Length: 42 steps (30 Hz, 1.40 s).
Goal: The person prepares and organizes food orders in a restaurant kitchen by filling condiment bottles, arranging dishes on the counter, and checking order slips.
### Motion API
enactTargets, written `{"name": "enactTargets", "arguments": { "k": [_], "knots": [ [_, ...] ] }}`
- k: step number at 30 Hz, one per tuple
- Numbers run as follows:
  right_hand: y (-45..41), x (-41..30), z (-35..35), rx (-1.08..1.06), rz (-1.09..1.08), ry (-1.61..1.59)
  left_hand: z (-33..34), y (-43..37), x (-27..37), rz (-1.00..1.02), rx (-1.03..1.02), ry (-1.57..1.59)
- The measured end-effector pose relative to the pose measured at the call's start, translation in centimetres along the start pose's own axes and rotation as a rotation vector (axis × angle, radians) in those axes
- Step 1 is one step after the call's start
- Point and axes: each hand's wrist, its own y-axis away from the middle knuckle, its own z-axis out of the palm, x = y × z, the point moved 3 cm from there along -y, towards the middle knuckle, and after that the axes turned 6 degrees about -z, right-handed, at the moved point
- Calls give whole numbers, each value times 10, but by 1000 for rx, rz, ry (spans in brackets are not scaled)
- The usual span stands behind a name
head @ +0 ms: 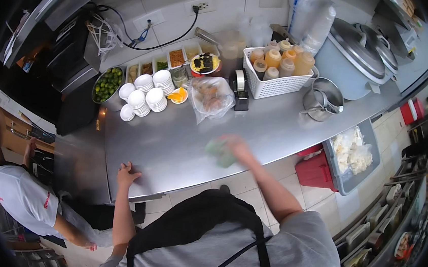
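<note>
My right hand (236,147) is blurred and holds a pale green cloth (220,153) against the stainless steel counter (174,149), right of its middle. With fingers spread and nothing held, my left hand (127,173) rests on the counter near its front edge. Beyond the cloth lies a clear plastic bag (211,97) with food in it. Stacks of small white cups (147,93) stand left of the bag, beside a white cup of orange slices (179,95). A black tape dispenser (241,97) is right of the bag.
Along the back are a metal container of green citrus fruits (107,85), a white basket of squeeze bottles (279,86), metal pitchers (322,101) and a large lidded container (342,64). A grey tub (374,155) and red bin (312,170) stand right, below the counter. Another person (27,197) is at left.
</note>
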Motion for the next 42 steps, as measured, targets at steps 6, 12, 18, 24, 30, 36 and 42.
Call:
{"name": "enactTargets", "arguments": {
  "k": [6, 12, 18, 24, 30, 36, 42],
  "knots": [
    [-33, 83, -254, 882, 134, 765, -8, -11, 3, 35, 2, -25],
    [-89, 110, -188, 713, 246, 1288, -11, -10, 3, 5, -2, -111],
    [-48, 79, -135, 112, -148, 610, -7, -11, 6, 16, -1, -155],
    [-9, 50, -218, 694, -219, 549, -18, -10, 19, 33, -4, -246],
    [-19, 80, -111, 507, -351, 779, -20, -15, 25, 51, -29, -352],
    [61, 31, 24, 16, -737, 607, -13, -21, 17, 88, -10, -324],
    [100, 77, -165, 642, -194, 845, -15, -8, 11, 8, -34, -251]
  ]
}}
